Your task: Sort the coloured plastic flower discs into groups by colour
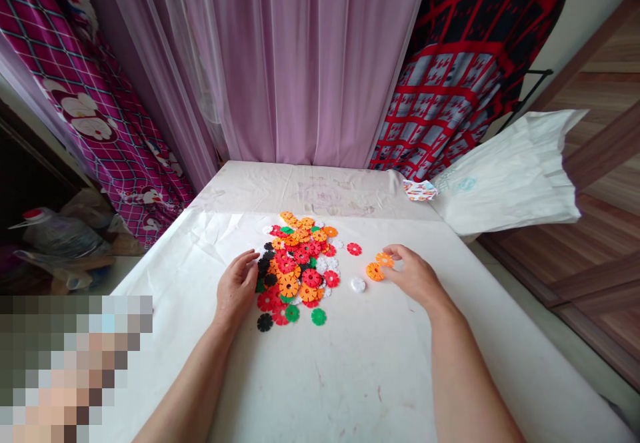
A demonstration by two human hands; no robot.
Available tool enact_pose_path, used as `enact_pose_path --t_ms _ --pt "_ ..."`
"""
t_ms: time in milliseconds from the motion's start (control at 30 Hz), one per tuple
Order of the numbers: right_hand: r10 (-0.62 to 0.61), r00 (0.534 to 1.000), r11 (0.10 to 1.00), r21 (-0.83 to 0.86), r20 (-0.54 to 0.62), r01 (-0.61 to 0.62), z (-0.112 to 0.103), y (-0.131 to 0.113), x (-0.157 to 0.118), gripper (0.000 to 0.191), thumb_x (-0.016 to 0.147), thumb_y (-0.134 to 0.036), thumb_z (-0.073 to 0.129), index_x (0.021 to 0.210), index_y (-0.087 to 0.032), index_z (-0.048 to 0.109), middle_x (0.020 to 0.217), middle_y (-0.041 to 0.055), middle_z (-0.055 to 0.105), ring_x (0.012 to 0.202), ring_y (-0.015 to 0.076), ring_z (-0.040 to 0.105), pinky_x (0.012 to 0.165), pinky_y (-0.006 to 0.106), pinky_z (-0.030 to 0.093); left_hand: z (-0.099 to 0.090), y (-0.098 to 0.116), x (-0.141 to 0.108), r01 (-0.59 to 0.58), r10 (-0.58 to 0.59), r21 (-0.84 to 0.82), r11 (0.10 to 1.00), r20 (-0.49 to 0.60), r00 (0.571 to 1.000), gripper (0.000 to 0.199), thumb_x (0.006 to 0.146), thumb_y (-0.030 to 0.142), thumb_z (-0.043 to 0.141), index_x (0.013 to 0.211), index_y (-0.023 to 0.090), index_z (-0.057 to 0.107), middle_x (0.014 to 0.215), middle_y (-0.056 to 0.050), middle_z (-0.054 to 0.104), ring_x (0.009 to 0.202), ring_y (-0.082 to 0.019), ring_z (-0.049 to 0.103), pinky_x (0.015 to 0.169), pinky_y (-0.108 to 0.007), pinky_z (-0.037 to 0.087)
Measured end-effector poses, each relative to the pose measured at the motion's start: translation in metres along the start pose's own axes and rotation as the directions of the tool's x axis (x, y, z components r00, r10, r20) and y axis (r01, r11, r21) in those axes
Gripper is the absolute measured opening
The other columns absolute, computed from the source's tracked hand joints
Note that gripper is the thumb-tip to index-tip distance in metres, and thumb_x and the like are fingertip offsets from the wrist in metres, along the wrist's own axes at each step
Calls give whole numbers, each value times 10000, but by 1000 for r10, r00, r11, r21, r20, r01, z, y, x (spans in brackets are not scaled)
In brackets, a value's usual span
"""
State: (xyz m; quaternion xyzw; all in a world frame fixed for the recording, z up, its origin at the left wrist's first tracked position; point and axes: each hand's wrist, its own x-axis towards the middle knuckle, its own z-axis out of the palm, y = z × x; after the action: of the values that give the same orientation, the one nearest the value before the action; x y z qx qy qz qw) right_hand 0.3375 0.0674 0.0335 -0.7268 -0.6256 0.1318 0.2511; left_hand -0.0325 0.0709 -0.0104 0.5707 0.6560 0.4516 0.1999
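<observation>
Lilac curtains [310, 63] hang beyond the notched-disc heap [301, 254]. Left of it, my left hand [237, 287] curves loosely wide; right of it, my right hand [414, 275], narrow, meets orange discs [375, 271], hold unclear. I'd pinch rims lightly.

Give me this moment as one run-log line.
left hand: beside pile of multicoloured notched plastic discs; right hand: at orange notched discs; white round disc: on white-covered table

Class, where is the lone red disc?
In the head view, the red disc lies right of the pile, left of the orange discs at the right hand and beyond a white disc.
</observation>
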Motion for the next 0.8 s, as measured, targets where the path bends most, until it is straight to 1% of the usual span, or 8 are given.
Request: enact_pose_path --t_ms 67,200,300,433,533,667,733,800 --pt "0 999 1000 -13 45 1 -1 6 -1 290 696 -233 635 985 -251 617 1072 21 689 1009 212 625 855 332 462 -1 0 0 2 -2 6 1000 -1 1000 302 810 405 504 990 254 693 1221 -44 680 1010 -210 667 906 -372 526" --pt "-8 994 1000 -24 113 11 4 1 -4 290 698 -202 624 983 -251 626 1103 24 686 1011 206 623 863 326 467 -1 1 0 18 -18 16 1000 9 1000 309 812 412 501 992 256 697 1235 -43 674 967 -204 677 875 -367 535" --pt "-12 993 999 -30 120 16 5 -1 -4 305 695 -188 623 995 -249 627 1101 26 686 999 200 625 866 318 469 -1 1 0 25 -25 20 999 8 1000 316 815 429 501 991 254 697 1235 -44 674 933 -200 680 860 -363 539" --pt "-36 991 999 -26 131 40 6 2 -3 324 698 -208 632 1019 -247 629 1091 27 687 975 200 628 866 318 467 -2 1 0 3 -3 16 1000 7 1000 322 814 434 504 998 250 694 1232 -45 676 970 -201 672 900 -361 524" --pt "-50 989 998 -34 136 55 9 4 -3 330 697 -226 637 1026 -248 640 1081 33 691 987 209 625 871 321 466 -1 0 0 1 -1 16 1000 6 1000 317 809 416 502 998 249 694 1235 -41 676 978 -199 670 903 -358 523" --pt "-68 987 997 -24 147 72 8 7 -3 367 714 -229 620 1080 -246 642 1147 52 672 1062 222 610 921 339 453 0 -1 0 4 -4 19 1000 0 1000 317 805 410 496 992 250 696 1222 -40 680 991 -200 668 895 -358 526" --pt "-74 986 997 -17 147 78 5 6 -3 366 729 -234 606 1094 -240 641 1183 61 654 1080 224 605 913 340 458 0 -1 0 8 -8 22 1000 -3 1000 314 807 412 494 987 253 697 1217 -38 682 996 -200 668 887 -354 530" --pt "-85 989 996 -17 123 87 3 2 -3 329 757 -233 575 1078 -238 648 1174 60 654 1054 215 611 879 332 468 -1 -1 1 6 -6 23 1000 -3 1000 312 807 410 496 989 256 697 1217 -36 682 990 -199 669 879 -351 533"
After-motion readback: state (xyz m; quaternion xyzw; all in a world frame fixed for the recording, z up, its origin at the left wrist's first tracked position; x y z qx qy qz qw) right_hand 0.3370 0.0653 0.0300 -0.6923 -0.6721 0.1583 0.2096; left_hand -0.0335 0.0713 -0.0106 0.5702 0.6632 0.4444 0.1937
